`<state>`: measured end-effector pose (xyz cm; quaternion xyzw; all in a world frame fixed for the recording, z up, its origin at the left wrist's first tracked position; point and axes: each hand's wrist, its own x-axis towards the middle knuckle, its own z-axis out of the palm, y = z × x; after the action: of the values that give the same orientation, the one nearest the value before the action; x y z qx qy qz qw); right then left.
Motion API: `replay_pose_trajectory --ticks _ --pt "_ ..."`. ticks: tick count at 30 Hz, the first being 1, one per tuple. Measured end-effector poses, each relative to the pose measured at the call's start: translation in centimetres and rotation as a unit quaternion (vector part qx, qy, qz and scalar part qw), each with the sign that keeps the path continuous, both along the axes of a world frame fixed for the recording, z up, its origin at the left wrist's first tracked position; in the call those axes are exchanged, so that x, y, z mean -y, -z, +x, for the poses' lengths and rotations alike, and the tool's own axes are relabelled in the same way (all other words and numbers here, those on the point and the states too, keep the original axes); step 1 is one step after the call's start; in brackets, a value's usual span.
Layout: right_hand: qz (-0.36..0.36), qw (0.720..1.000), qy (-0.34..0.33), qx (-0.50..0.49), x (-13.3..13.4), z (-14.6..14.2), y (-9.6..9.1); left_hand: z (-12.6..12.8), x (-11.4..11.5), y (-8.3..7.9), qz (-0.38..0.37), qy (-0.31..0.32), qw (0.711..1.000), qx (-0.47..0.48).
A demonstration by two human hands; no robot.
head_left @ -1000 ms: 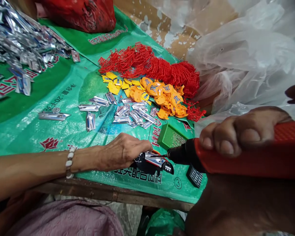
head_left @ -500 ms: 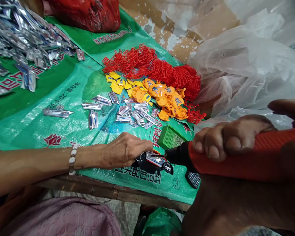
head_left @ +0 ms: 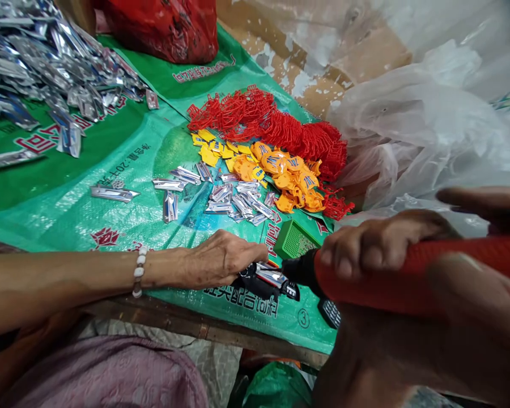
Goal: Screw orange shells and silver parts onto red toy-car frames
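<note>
My left hand (head_left: 227, 258), with a beaded bracelet (head_left: 140, 271) at the wrist, is closed on a small black plastic toy part (head_left: 257, 283) with a silver-and-blue piece (head_left: 272, 276) on it. In my right hand (head_left: 378, 243) is a red electric screwdriver (head_left: 374, 289) with a black nose. Its thin bit points left and meets the toy part, though the exact contact spot is too small to make out. A green perforated tray (head_left: 292, 238) holding tiny metal pieces, apparently screws, stands just behind the bit.
Silver pieces (head_left: 221, 198), yellow pieces (head_left: 210, 154), orange pieces (head_left: 297, 175) and red frames (head_left: 276, 122) lie beyond my hands on the green sheet (head_left: 127, 226). A silver heap (head_left: 46, 62) is at far left, a red bag (head_left: 165, 28) behind. Clear plastic bags (head_left: 412, 113) fill the right.
The view has shifted slightly, so the pieces on the sheet appear a little further right and lower. My right hand and the screwdriver have come slightly left. Both grips stay the same.
</note>
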<state>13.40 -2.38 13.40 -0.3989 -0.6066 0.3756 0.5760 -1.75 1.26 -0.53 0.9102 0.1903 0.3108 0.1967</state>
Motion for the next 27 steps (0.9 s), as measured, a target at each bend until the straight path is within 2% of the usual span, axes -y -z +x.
replay_pose_trajectory --ticks 3,7,10,14,16,18,20,21,22,24,27 --pt "0.05 0.997 0.039 -0.039 -0.3 0.1 -0.5 -0.3 0.1 -0.1 -0.036 0.022 0.999 0.0" --pt "0.106 0.977 0.18 -0.035 -1.4 1.5 -0.9 -0.6 0.0 0.4 -0.083 0.038 0.995 0.035" --pt "0.069 0.962 0.264 0.032 -1.5 3.4 -0.6 -0.8 -0.4 0.7 -0.092 0.025 0.993 0.066" --pt "-0.001 0.927 0.349 0.137 0.8 5.4 2.0 -1.4 -1.0 -0.3 -0.077 -0.052 0.989 0.118" --pt "-0.031 0.909 0.4 0.11 2.5 5.2 4.3 -1.5 -1.2 -1.1 -0.069 -0.097 0.984 0.134" --pt "-0.114 0.922 0.366 0.061 4.0 4.0 6.8 -1.5 -1.0 -1.7 -0.063 -0.131 0.978 0.152" --pt "-0.236 0.939 0.252 0.006 4.9 2.0 9.1 -1.2 -0.7 -1.8 -0.062 -0.149 0.973 0.165" --pt "-0.261 0.944 0.197 -0.05 5.1 1.0 10.0 -1.1 -0.5 -1.7 -0.059 -0.149 0.973 0.167" --pt "-0.267 0.943 0.166 -0.11 5.1 0.0 10.7 -0.9 -0.3 -1.4 -0.056 -0.143 0.975 0.162" --pt "-0.246 0.935 0.159 -0.201 4.9 -1.3 11.4 -0.7 0.0 -0.8 -0.051 -0.127 0.979 0.149" --pt "-0.204 0.93 0.17 -0.255 4.4 -1.6 11.5 -0.5 0.3 -0.4 -0.035 -0.075 0.986 0.143"
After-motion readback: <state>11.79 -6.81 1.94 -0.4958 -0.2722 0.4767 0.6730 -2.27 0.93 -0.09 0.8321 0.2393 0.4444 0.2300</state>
